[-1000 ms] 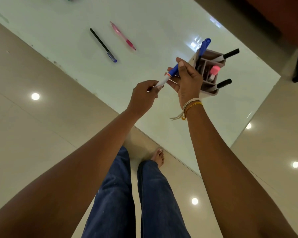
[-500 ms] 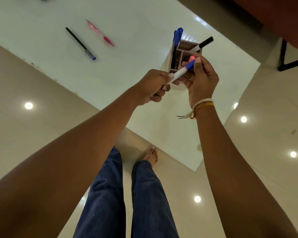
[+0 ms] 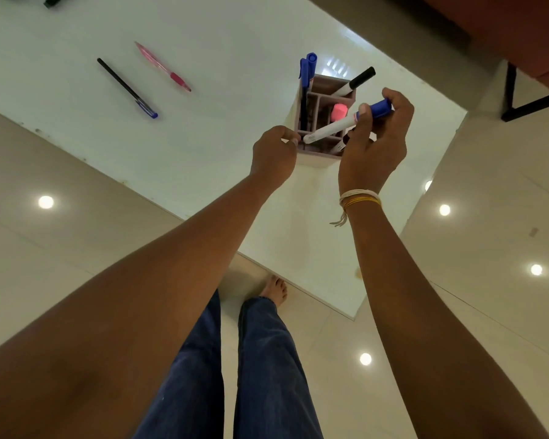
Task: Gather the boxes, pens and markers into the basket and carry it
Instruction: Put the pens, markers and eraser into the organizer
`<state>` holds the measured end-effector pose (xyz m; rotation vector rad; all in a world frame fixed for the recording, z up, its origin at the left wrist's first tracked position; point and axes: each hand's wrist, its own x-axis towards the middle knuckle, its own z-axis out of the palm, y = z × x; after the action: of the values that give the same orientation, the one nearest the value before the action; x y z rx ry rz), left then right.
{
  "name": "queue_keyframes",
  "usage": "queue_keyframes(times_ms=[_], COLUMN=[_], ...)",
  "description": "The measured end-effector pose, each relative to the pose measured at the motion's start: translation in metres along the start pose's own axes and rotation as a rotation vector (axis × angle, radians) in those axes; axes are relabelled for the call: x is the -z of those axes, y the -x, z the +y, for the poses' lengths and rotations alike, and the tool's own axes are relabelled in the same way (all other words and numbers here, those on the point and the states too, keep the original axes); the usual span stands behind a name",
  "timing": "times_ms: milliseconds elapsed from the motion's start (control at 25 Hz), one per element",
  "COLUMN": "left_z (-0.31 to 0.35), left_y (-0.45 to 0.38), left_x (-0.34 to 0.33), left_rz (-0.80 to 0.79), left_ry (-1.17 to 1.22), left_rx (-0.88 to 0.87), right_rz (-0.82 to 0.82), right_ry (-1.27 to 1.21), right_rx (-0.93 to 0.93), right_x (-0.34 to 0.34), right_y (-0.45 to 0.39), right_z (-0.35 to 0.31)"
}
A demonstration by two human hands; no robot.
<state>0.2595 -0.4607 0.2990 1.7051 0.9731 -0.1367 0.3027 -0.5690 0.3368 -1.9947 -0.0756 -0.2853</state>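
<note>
While I watch, the right hand [image 3: 374,137] pinches a blue-capped marker [image 3: 346,123] over the basket [image 3: 317,156].
Left hand [image 3: 274,153], fingers curled, touches the marker's tail.

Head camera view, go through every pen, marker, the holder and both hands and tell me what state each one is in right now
Blue-capped marker: capped, tilted over the holder, pinched by the right hand.
Right hand: gripping the marker's cap end.
Left hand: fingers curled at the holder's near corner; whether it grips cannot be told.
Pen holder: upright on the table, holding markers.
Black pen: lying loose on the table.
Pink pen: lying loose beside it, apart.
</note>
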Motion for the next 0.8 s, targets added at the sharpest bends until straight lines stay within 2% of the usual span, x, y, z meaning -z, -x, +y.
queue_keyframes(times_ms=[80, 240, 320, 400, 520, 600, 800], left_z=[-0.005, -0.008, -0.009, -0.01, -0.015, -0.019, -0.033], left_y=[0.0, 0.0, 0.0, 0.0, -0.001, -0.002, -0.018], left_x=[0.001, 0.003, 0.004, 0.008, 0.023, 0.038, 0.093], left_rz=[-0.001, -0.004, -0.022, -0.04, -0.056, -0.05, 0.003], left_ry=[-0.014, -0.038, -0.049, -0.063, -0.059, -0.05, -0.042], left_rx=[-0.038, -0.107, -0.124, -0.14, -0.15, -0.143, -0.073], right_rz=[-0.054, -0.301, -0.302, -0.223, -0.112, -0.1, -0.326], right_ry=[0.078, 0.265, 0.265, 0.249, 0.21, 0.21, 0.142], right_rx=[0.083, 0.14, 0.096, 0.095, 0.176, 0.238, 0.247], right_x=[-0.003, -0.01, -0.011, -0.011, -0.014, -0.023, -0.081], right_y=[0.001, 0.016, 0.022, 0.023, 0.022, 0.022, 0.046], right_z=[0.007, 0.019, 0.02, 0.016, 0.004, -0.005, -0.033])
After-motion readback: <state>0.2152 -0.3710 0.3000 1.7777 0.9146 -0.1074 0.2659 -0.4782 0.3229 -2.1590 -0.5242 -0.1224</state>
